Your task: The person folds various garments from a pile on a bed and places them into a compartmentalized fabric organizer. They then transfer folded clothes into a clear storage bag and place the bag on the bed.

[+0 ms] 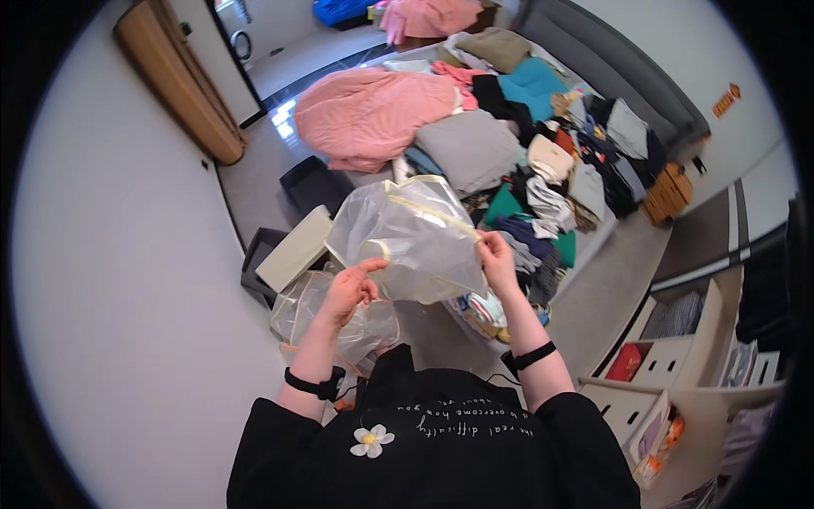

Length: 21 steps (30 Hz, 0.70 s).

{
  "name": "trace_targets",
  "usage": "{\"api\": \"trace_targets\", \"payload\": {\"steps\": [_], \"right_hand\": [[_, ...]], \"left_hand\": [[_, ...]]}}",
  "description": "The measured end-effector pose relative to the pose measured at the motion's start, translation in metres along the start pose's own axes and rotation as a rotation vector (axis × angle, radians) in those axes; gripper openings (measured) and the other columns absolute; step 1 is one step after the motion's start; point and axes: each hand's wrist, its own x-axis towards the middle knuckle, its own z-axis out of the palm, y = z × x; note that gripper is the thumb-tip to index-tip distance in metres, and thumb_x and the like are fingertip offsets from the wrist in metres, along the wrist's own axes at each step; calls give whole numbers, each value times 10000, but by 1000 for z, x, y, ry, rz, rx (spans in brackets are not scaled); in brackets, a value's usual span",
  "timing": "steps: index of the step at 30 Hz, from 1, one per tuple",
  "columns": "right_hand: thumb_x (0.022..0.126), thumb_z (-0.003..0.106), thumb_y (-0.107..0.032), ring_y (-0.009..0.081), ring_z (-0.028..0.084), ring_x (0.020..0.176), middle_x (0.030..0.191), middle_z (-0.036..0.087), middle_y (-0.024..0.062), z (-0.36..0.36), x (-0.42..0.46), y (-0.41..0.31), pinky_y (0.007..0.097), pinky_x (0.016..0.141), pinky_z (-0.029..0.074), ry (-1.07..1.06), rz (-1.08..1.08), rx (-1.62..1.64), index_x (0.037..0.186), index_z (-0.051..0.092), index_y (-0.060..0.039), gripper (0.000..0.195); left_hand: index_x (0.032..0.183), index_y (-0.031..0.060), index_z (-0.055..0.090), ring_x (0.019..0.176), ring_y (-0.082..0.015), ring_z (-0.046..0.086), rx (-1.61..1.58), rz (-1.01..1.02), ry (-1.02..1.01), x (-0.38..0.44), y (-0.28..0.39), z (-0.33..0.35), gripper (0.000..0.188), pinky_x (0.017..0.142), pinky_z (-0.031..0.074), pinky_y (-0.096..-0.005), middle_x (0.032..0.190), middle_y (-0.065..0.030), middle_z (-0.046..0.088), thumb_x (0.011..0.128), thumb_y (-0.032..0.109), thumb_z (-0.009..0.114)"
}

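A translucent plastic storage bag with pale yellow edging (420, 235) is spread in the air before me. My right hand (499, 261) pinches its yellow trim at the right side. At the lower left of the bag is my left hand (350, 289), its index finger extended to a curved yellow-edged part; whether it grips the bag I cannot tell. Below that hand lie more clear plastic bags with orange trim (372, 327). Beyond the held bag, a grey pillow or cushion (467, 149) and a puffy pink bundle (375, 114) rest on the bed.
Heaped clothes (547, 203) cover much of the bed, which has a grey padded headboard (610, 70). Dark bins (315, 184) and a cream box or lid (296, 248) stand at the left near the wall. Shelves with white drawers (661, 362) are at the lower right.
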Motion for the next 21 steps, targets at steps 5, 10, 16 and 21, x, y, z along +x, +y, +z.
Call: {"api": "trace_targets", "payload": {"steps": [5, 10, 16, 21], "right_hand": [[978, 562, -104, 36, 476, 767, 865, 557, -42, -103, -48, -53, 195, 693, 383, 296, -109, 235, 980, 558, -79, 25], [1004, 531, -125, 59, 545, 811, 917, 588, -24, -175, -84, -73, 222, 746, 457, 395, -182, 484, 1036, 532, -97, 42], [1009, 524, -135, 83, 585, 969, 1037, 618, -4, -185, -132, -103, 250, 863, 465, 76, -153, 569, 1060, 528, -102, 61], [999, 532, -116, 94, 579, 996, 1044, 620, -3, -172, -150, -99, 279, 907, 445, 53, -144, 556, 1051, 532, -96, 56]], "left_hand": [[1232, -41, 583, 630, -86, 531, -158, -54, -41, -1, -25, 53, 476, 515, 418, -182, 1196, -86, 640, 1038, 371, 444], [1206, -46, 584, 615, -95, 503, -208, -92, -137, 14, -36, 111, 494, 499, 399, -187, 1166, -97, 638, 1037, 394, 435], [1036, 69, 627, 488, -46, 433, -252, -365, -263, 78, -71, 140, 555, 419, 332, -176, 807, 7, 623, 969, 590, 448], [1092, 40, 666, 646, -95, 637, 155, -455, -248, 129, -99, 134, 354, 514, 478, -224, 875, -28, 702, 945, 359, 620]]}}
